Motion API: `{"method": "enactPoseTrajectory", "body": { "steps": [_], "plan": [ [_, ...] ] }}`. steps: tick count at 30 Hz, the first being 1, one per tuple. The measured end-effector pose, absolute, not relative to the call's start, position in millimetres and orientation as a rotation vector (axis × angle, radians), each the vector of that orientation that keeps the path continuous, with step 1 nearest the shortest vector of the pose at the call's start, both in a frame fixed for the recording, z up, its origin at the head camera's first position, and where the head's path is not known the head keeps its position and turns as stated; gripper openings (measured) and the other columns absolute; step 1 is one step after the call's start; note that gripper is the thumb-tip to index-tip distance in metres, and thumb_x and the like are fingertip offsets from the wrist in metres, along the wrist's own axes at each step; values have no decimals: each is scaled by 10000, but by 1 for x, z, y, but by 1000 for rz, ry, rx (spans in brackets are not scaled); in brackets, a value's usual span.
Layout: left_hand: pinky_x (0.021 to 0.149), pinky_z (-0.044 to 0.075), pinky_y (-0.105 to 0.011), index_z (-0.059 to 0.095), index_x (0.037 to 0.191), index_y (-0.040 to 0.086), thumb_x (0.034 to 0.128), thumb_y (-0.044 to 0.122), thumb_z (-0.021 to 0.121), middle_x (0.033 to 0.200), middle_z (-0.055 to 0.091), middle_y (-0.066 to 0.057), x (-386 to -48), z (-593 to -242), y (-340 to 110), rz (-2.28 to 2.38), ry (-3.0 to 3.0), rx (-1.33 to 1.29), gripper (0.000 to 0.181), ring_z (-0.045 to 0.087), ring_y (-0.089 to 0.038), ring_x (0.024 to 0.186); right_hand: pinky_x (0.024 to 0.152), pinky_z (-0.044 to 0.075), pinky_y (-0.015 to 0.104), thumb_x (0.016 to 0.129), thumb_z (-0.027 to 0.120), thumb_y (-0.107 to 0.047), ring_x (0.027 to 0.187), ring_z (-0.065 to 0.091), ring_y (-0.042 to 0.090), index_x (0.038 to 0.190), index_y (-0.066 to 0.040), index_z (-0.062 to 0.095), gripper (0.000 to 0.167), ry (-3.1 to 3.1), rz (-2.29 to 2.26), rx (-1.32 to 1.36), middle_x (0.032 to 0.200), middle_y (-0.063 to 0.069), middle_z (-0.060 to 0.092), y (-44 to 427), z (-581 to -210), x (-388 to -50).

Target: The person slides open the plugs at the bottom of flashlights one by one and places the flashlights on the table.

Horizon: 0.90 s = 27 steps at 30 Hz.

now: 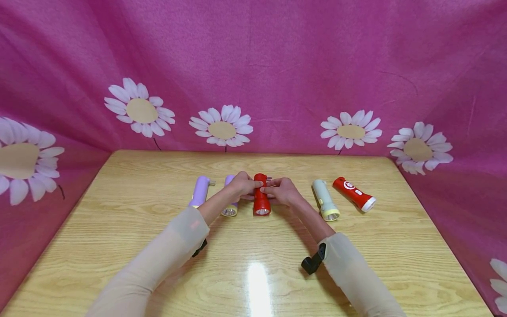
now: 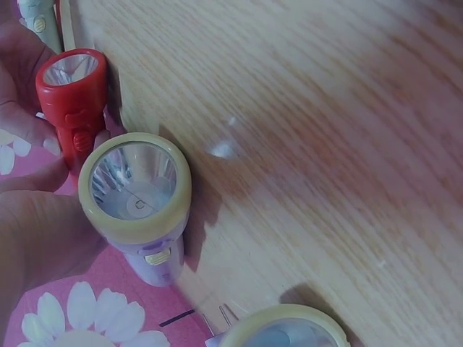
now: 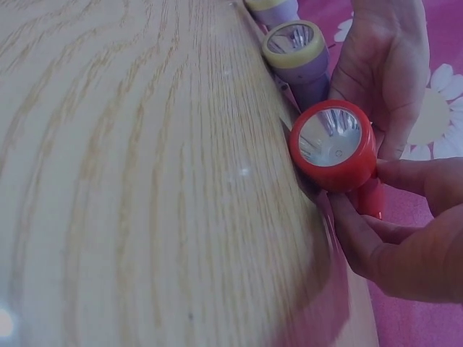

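Observation:
Between both hands a red flashlight (image 1: 261, 200) lies on the wooden table, its lens facing the front edge. The left hand (image 1: 242, 185) pinches its left side near the back end. From the right, the right hand (image 1: 282, 191) grips the same body with thumb and fingers. In the right wrist view, the right hand (image 3: 412, 238) has its fingertips just behind the red head (image 3: 336, 144). The left wrist view shows the left hand (image 2: 43, 224) behind a purple flashlight (image 2: 137, 188) with a cream rim, which stands beside the red one.
Another purple flashlight (image 1: 200, 191) lies farther left. On the right are a grey-green flashlight (image 1: 325, 200) with a yellow rim and a red-and-white flashlight (image 1: 354, 193) lying at an angle. A pink cloth (image 1: 253, 66) with daisies hangs behind the table (image 1: 158, 264).

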<state>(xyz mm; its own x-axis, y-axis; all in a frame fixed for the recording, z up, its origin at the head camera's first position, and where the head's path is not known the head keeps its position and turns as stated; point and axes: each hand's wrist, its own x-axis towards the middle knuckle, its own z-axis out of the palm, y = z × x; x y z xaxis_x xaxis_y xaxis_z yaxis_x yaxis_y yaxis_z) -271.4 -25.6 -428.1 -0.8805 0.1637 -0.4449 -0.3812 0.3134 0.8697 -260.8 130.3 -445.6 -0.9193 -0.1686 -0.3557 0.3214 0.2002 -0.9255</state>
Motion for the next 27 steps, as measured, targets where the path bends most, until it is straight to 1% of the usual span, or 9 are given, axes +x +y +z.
{"method": "enactPoseTrajectory", "body": {
  "steps": [3, 7, 8, 13, 15, 27],
  "plan": [
    [725, 606, -309, 534, 1098, -93, 1001, 99, 611, 1020, 635, -173, -271, -427, -25, 1591, 2135, -200, 228, 672, -228, 856, 831, 588, 376, 955, 642, -3, 917, 681, 254, 1264, 143, 542, 356, 2112, -1759, 140, 1194, 286, 615, 130, -446, -261],
    [757, 604, -329, 539, 1095, -82, 1003, 105, 611, 1031, 634, -171, -271, -428, -24, 1584, 2152, -209, 220, 670, -234, 879, 836, 587, 375, 957, 644, -13, 922, 682, 255, 1260, 136, 546, 352, 2125, -1748, 141, 1190, 275, 620, 130, -446, -261],
    [759, 604, -332, 540, 1074, -73, 1002, 105, 613, 1014, 633, -164, -271, -429, -23, 1583, 2156, -206, 205, 669, -229, 869, 837, 587, 376, 958, 643, -14, 928, 682, 259, 1260, 134, 548, 350, 2126, -1745, 144, 1192, 275, 620, 130, -446, -261],
    [751, 604, -331, 533, 1069, -67, 1005, 113, 610, 967, 616, -141, -270, -428, -23, 1574, 2167, -196, 206, 648, -208, 819, 831, 588, 372, 958, 647, -17, 952, 686, 280, 1245, 123, 558, 332, 2131, -1732, 161, 1177, 268, 626, 131, -447, -262],
    [752, 604, -329, 534, 1102, -82, 1006, 115, 609, 989, 620, -151, -270, -429, -23, 1572, 2166, -198, 232, 651, -213, 830, 827, 590, 372, 957, 646, -13, 955, 687, 285, 1241, 125, 559, 328, 2130, -1735, 163, 1175, 269, 624, 130, -447, -262],
    [758, 605, -342, 522, 1110, -87, 1010, 102, 598, 1036, 618, -176, -276, -436, -21, 1566, 2169, -220, 226, 667, -245, 884, 814, 593, 364, 948, 654, -7, 919, 683, 261, 1251, 136, 556, 348, 2148, -1727, 160, 1190, 270, 610, 130, -448, -262]
  ]
}}
